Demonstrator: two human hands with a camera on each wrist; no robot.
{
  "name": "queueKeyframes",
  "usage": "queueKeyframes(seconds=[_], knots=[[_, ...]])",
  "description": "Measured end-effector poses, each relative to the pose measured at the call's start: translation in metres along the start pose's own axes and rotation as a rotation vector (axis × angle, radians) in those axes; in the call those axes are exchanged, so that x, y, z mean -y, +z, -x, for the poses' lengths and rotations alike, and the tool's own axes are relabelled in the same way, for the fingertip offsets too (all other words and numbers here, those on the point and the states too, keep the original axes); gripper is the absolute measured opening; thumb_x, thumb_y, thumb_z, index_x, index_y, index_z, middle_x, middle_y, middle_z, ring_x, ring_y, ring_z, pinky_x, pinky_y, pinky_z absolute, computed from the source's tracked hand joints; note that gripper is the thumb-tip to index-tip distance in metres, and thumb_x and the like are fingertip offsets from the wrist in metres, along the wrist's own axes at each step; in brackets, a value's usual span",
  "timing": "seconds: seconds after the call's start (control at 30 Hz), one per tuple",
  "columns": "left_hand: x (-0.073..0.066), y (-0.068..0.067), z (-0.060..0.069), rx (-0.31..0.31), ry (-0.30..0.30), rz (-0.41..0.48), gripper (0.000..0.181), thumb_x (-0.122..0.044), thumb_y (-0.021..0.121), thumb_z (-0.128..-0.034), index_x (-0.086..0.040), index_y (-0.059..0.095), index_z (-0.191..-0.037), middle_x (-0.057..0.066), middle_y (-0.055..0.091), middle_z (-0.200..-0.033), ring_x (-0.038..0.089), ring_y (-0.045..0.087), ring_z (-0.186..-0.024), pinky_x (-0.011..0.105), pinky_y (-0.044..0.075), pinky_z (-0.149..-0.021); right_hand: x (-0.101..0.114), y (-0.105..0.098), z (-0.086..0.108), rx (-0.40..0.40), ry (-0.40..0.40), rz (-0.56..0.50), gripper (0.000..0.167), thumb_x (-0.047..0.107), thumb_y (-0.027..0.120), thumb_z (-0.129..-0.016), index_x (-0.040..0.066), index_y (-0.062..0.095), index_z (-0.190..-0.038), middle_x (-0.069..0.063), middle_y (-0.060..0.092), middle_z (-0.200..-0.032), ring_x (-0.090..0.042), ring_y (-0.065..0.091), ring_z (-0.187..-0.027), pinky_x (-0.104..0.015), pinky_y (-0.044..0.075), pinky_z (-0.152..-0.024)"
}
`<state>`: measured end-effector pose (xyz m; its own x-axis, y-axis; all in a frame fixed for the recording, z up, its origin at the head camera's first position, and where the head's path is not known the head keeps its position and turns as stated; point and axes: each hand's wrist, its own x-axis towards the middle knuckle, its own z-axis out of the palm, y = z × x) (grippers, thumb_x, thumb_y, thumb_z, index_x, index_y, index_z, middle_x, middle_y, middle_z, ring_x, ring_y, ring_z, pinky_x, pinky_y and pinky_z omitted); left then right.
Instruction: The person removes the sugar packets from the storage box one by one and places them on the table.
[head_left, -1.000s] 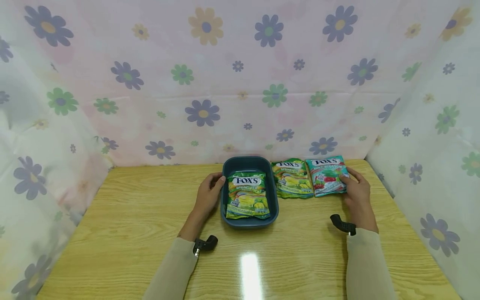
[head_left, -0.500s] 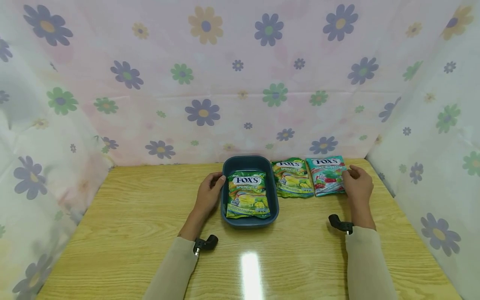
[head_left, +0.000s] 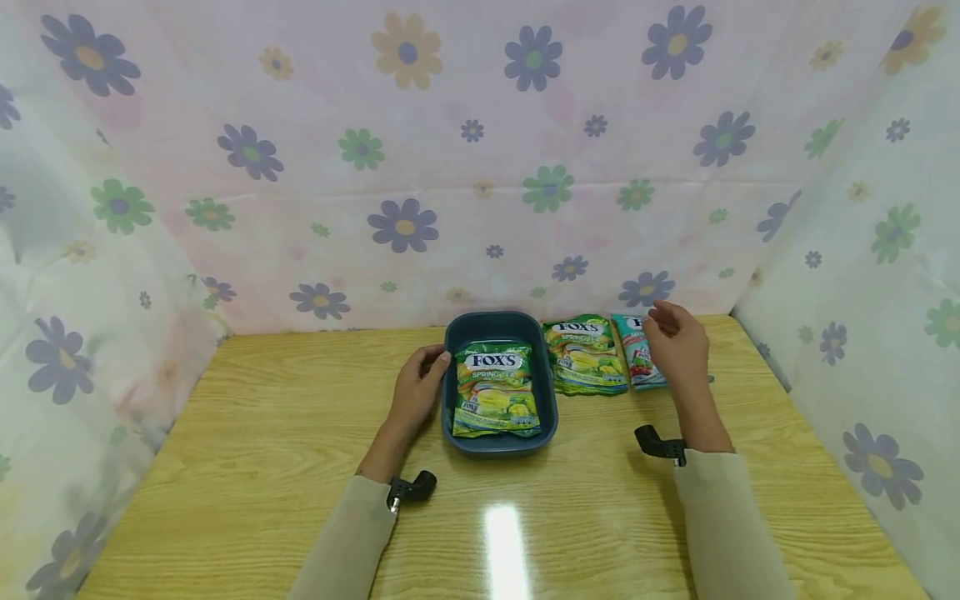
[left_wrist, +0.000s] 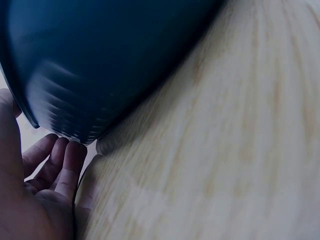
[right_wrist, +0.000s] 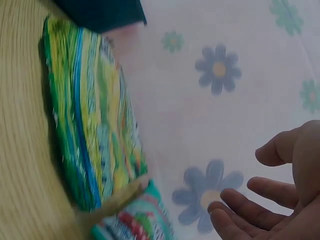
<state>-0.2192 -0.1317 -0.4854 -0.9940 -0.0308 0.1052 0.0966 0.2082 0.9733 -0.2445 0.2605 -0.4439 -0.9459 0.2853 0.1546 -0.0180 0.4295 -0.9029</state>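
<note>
A dark blue plastic tub (head_left: 501, 447) stands on the table, holding a green bag of FOX'S Spring Tea candy (head_left: 495, 390). At its left side my left hand (head_left: 416, 390) grips it, thumb at the rim and fingertips (left_wrist: 75, 150) on the outer wall. Right of the tub lies another green Spring Tea candy bag (head_left: 587, 354). Beside that is a teal FOX'S Mint Blossom candy bag (head_left: 639, 350), partly hidden by my right hand (head_left: 681, 348). The right hand hovers over it with loosely bent fingers and holds nothing, as the right wrist view shows.
The wooden table (head_left: 300, 433) backs onto a flower-patterned cloth (head_left: 322, 167), which also hangs at both sides. Black wrist devices (head_left: 412, 487) sit on both cuffs. The tub stands close to the cloth at the back edge.
My right hand has let go of the Mint Blossom bag's right edge, lifted, and moved left over the bag. The left hand, tub and bags keep their places.
</note>
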Motion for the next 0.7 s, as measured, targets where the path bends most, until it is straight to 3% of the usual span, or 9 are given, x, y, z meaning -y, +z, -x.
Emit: queueKeyframes(seconds=[0.27, 0.53, 0.7], knots=[[0.005, 0.000, -0.001, 0.008, 0.006, 0.006, 0.043, -0.021, 0.059, -0.1107, 0.008, 0.059, -0.143, 0.026, 0.064, -0.137, 0.040, 0.061, -0.124, 0.051, 0.047, -0.106, 0.027, 0.022, 0.015, 0.136, -0.150, -0.024, 0.048, 0.022, 0.058, -0.111, 0.004, 0.053, -0.155, -0.023, 0.062, -0.142, -0.038, 0.057, -0.132, -0.051, 0.044, -0.115], [0.002, -0.001, 0.000, 0.013, -0.004, 0.007, 0.043, -0.020, 0.059, -0.1107, 0.008, 0.059, -0.143, 0.026, 0.063, -0.137, 0.040, 0.060, -0.124, 0.050, 0.047, -0.106, 0.046, 0.040, 0.028, 0.240, -0.172, -0.053, 0.044, 0.020, 0.059, -0.110, 0.007, 0.056, -0.152, -0.020, 0.064, -0.140, -0.033, 0.062, -0.128, -0.038, 0.050, -0.106], [-0.001, -0.002, 0.001, 0.009, -0.002, 0.003, 0.042, -0.020, 0.059, -0.1106, 0.007, 0.059, -0.143, 0.026, 0.064, -0.136, 0.040, 0.061, -0.123, 0.049, 0.047, -0.106, 0.055, 0.050, 0.036, 0.290, -0.203, -0.070, 0.044, 0.017, 0.060, -0.110, 0.006, 0.056, -0.152, -0.022, 0.063, -0.140, -0.035, 0.062, -0.128, -0.047, 0.050, -0.108]])
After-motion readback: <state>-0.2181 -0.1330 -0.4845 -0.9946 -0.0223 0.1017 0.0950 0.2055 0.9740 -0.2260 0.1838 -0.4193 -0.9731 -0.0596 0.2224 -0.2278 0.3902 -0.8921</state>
